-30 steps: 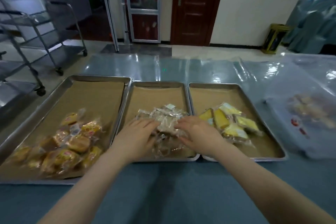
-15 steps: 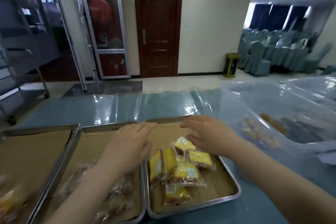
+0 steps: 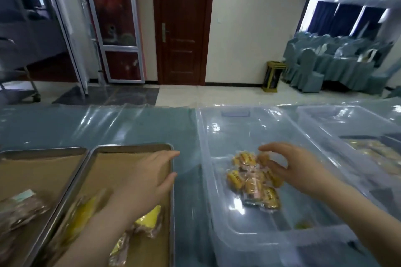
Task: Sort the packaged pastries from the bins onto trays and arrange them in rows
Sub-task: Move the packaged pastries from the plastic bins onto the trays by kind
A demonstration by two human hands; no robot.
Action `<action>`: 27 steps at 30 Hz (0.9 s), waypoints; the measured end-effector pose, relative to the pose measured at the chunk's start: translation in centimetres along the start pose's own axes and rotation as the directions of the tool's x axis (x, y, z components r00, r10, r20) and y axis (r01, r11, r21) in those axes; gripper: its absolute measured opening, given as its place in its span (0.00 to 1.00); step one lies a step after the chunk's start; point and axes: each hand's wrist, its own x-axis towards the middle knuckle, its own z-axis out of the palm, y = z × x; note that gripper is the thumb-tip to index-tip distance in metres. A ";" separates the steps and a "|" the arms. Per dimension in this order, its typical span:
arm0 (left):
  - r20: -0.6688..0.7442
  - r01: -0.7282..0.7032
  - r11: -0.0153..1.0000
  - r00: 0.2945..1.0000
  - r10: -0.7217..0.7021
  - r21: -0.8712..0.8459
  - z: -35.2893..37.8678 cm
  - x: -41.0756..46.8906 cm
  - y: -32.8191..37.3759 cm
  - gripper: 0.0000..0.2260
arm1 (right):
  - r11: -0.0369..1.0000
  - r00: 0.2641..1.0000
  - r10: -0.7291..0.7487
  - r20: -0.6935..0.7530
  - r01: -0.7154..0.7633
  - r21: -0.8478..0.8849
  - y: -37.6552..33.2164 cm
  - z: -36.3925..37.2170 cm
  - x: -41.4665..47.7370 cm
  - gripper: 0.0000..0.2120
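Note:
A clear plastic bin (image 3: 219, 219) stands right of the trays and holds several orange-yellow packaged pastries (image 3: 253, 182). My right hand (image 3: 290, 167) hovers inside the bin over the pile's far right, fingers curled and touching the top packets, with none lifted. My left hand (image 3: 147, 178) is flat and open above the right edge of a metal tray (image 3: 130, 147) lined with brown paper. Yellow wrapped pastries (image 3: 149, 219) lie at that tray's near end, partly hidden by my forearm. A second tray (image 3: 43, 151) to the left holds pale wrapped pastries (image 3: 19, 204).
A second clear bin (image 3: 325, 112) with more pastries (image 3: 377, 151) sits at the far right. Glossy plastic film covers the blue-grey table (image 3: 108, 123). Beyond it are a brown door, a steel trolley at left and covered chairs at right.
The view has swung right from the trays to the bins. My right hand left the tray and reached into the clear bin; my left hand moved to the right tray's edge.

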 end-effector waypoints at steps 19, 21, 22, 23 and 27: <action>0.225 -0.022 0.970 0.974 -0.034 0.243 11.4 10.2 4.6 0.25 | 0.913 0.789 0.245 0.563 0.007 -0.408 11.4 13.7 13.0 0.40; 0.223 -0.025 0.960 0.974 -0.039 0.280 11.6 10.3 4.7 0.26 | 0.921 0.737 0.300 0.606 -0.059 -0.385 11.4 16.3 12.7 0.49; 0.218 -0.024 0.956 0.975 -0.043 0.292 11.7 10.4 4.8 0.25 | 0.917 0.707 0.324 0.629 -0.070 -0.394 11.2 17.6 12.3 0.55; 0.215 -0.019 0.954 0.975 -0.048 0.301 11.7 10.4 4.9 0.25 | 0.908 0.682 0.340 0.647 -0.058 -0.415 11.0 18.9 11.6 0.59; 0.220 -0.003 0.945 0.973 -0.073 0.327 11.7 10.4 5.2 0.25 | 0.894 0.736 0.112 0.668 0.219 -0.391 11.8 22.1 7.9 0.54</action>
